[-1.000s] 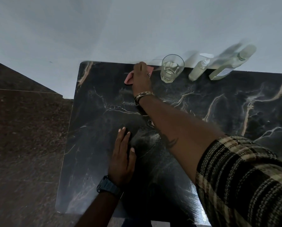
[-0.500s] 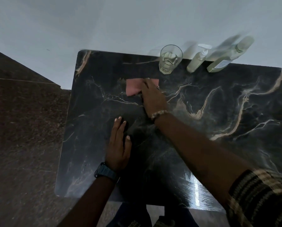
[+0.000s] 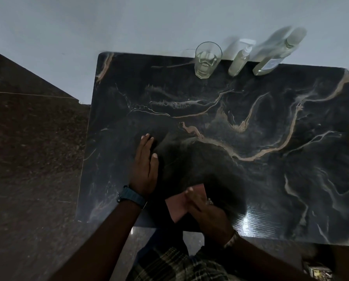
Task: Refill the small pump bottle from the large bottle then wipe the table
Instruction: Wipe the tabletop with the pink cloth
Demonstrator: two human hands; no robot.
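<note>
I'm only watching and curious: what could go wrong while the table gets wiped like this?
The glass, small pump bottle and large bottle stand at the table's far edge, so a long stroke could knock them over. The pink cloth under the right hand is at the near edge and might slip off.

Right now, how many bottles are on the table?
2, both at the far edge: the small pump bottle right of the glass, and the large bottle right of that. None seems hidden.

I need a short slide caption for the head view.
Right hand presses pink cloth on marble table; left hand rests flat.
</note>
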